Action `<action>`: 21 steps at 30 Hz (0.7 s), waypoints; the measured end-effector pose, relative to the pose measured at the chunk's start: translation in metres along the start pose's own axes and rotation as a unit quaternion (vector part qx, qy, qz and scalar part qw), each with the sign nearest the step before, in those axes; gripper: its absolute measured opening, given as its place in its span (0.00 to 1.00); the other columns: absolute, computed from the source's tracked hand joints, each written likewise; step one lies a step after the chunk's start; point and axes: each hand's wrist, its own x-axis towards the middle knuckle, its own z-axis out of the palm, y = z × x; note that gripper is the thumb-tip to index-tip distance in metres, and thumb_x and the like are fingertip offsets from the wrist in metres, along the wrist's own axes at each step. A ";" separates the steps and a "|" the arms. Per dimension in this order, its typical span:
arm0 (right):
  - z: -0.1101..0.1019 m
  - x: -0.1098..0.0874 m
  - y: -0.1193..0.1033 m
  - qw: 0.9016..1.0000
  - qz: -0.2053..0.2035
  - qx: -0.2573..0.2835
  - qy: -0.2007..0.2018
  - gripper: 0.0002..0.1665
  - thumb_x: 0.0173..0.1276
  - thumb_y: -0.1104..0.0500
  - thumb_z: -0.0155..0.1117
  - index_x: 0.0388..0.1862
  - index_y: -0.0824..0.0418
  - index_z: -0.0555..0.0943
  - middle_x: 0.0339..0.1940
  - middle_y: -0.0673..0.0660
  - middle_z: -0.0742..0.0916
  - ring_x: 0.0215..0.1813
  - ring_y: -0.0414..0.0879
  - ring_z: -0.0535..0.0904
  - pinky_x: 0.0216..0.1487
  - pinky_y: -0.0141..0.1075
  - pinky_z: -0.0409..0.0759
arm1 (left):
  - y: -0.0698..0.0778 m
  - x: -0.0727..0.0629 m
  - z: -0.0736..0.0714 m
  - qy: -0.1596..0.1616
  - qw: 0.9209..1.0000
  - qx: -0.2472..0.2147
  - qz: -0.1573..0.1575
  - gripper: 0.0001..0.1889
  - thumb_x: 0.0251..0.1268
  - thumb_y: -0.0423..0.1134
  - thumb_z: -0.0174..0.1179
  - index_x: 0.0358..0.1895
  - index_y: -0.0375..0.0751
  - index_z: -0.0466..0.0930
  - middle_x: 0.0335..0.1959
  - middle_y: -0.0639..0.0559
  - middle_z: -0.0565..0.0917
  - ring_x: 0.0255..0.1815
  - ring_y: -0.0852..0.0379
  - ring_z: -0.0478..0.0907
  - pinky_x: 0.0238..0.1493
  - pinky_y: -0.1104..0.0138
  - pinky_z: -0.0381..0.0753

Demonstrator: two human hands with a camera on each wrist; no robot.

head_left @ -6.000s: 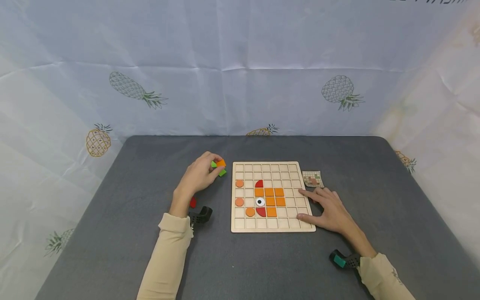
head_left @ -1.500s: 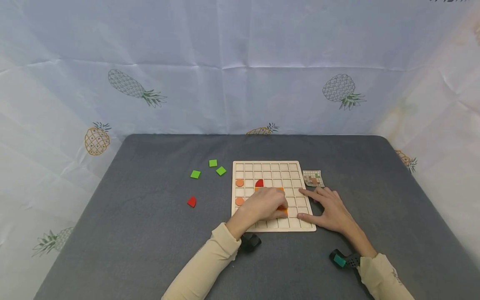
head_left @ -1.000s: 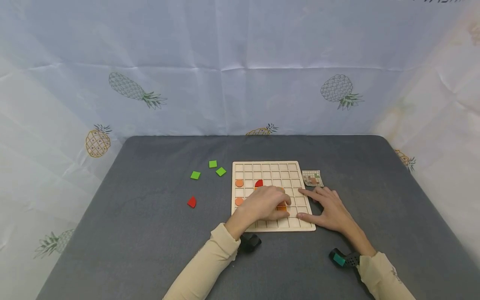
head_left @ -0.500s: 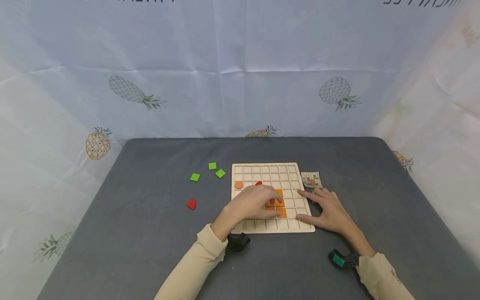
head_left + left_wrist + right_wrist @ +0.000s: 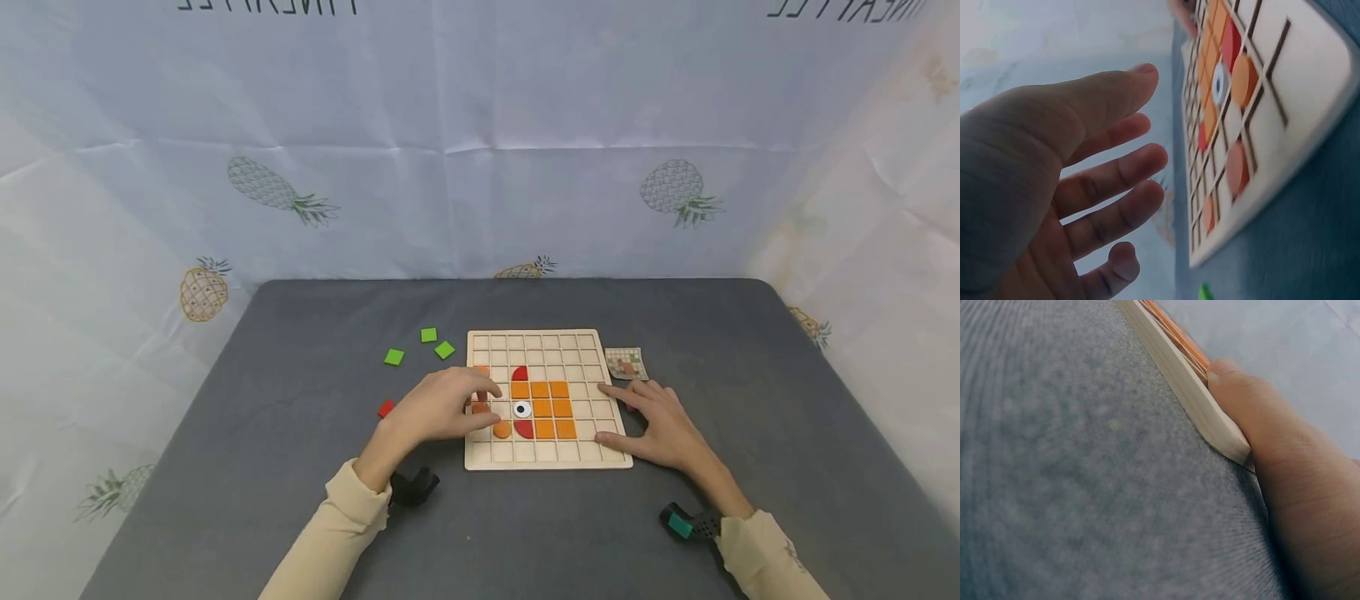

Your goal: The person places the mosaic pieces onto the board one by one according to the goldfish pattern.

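Note:
A wooden grid board (image 5: 547, 454) lies on the dark table, with orange square tiles (image 5: 542, 407), red quarter-round tiles (image 5: 523, 429), a white eye disc (image 5: 522, 409) and orange discs (image 5: 502, 429) set in its cells. Above the board's left edge is my left hand (image 5: 442, 404), fingers spread apart from the thumb and nothing between them; it hides part of the left column. In the left wrist view that hand (image 5: 1085, 162) is off the board. My right hand (image 5: 660, 425) rests on the board's right edge, thumb and forefinger extended. The right wrist view shows the thumb (image 5: 1260, 412) on the rim.
Left of the board lie green square tiles (image 5: 445, 350) and a red tile (image 5: 386, 409), partly covered by the left hand. A small pattern card (image 5: 626, 363) sits by the board's upper right. A pineapple-print cloth (image 5: 480, 208) hangs behind the table.
My left hand took an orange square from beside the green tiles, set it on the board at the lower right of the orange group, let go and moved back left. The right hand stayed put.

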 end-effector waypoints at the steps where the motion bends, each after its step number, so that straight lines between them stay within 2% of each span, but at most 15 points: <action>1: 0.000 0.000 0.000 1.000 0.000 -0.001 0.001 0.47 0.52 0.36 0.80 0.70 0.49 0.79 0.40 0.50 0.82 0.37 0.38 0.63 0.44 0.38 0.53 | -0.002 -0.003 -0.003 0.006 1.000 -0.002 -0.004 0.15 0.66 0.47 0.70 0.51 0.44 0.88 0.41 0.53 0.88 0.34 0.59 0.81 0.36 0.69 0.78; 2: 0.000 0.000 0.001 1.000 -0.001 0.000 0.002 0.46 0.52 0.36 0.80 0.70 0.49 0.79 0.43 0.51 0.83 0.38 0.38 0.64 0.44 0.38 0.54 | -0.004 -0.007 -0.006 0.013 1.000 -0.004 -0.010 0.15 0.66 0.47 0.70 0.51 0.43 0.88 0.40 0.53 0.89 0.33 0.59 0.80 0.36 0.69 0.77; 5: 0.000 0.000 0.001 1.000 0.000 -0.002 0.003 0.46 0.52 0.36 0.80 0.70 0.49 0.79 0.42 0.51 0.82 0.38 0.38 0.64 0.44 0.38 0.54 | -0.009 -0.016 -0.013 0.035 0.999 -0.009 -0.023 0.16 0.66 0.46 0.70 0.51 0.42 0.88 0.38 0.53 0.88 0.33 0.61 0.79 0.36 0.71 0.77; 9: 0.001 -0.001 0.000 1.000 -0.001 0.005 0.002 0.46 0.52 0.37 0.80 0.70 0.47 0.78 0.33 0.45 0.76 0.35 0.37 0.59 0.43 0.38 0.51 | -0.016 -0.027 -0.023 0.060 0.997 -0.013 -0.038 0.16 0.64 0.45 0.71 0.51 0.42 0.88 0.38 0.52 0.87 0.34 0.62 0.78 0.35 0.70 0.77; 12: 0.002 -0.002 -0.001 1.000 0.001 0.008 -0.002 0.46 0.52 0.37 0.80 0.70 0.47 0.78 0.33 0.43 0.74 0.35 0.37 0.58 0.43 0.38 0.51 | -0.024 -0.035 -0.030 0.073 0.995 -0.012 -0.061 0.16 0.64 0.44 0.71 0.50 0.40 0.88 0.39 0.50 0.88 0.35 0.60 0.78 0.35 0.69 0.77; 17: 0.002 -0.003 -0.001 1.000 0.008 0.003 -0.008 0.47 0.51 0.36 0.80 0.70 0.46 0.78 0.33 0.44 0.74 0.35 0.38 0.59 0.43 0.38 0.51 | -0.043 -0.046 -0.036 0.078 0.990 -0.006 -0.121 0.17 0.63 0.46 0.72 0.49 0.39 0.89 0.39 0.48 0.88 0.32 0.60 0.78 0.33 0.67 0.77; 21: 0.000 -0.002 0.000 1.000 0.010 0.000 -0.009 0.47 0.51 0.35 0.80 0.70 0.46 0.79 0.34 0.45 0.76 0.36 0.38 0.60 0.44 0.39 0.53 | -0.057 -0.052 -0.040 0.067 0.985 0.006 -0.159 0.19 0.61 0.47 0.73 0.50 0.38 0.89 0.42 0.46 0.89 0.33 0.59 0.80 0.34 0.63 0.80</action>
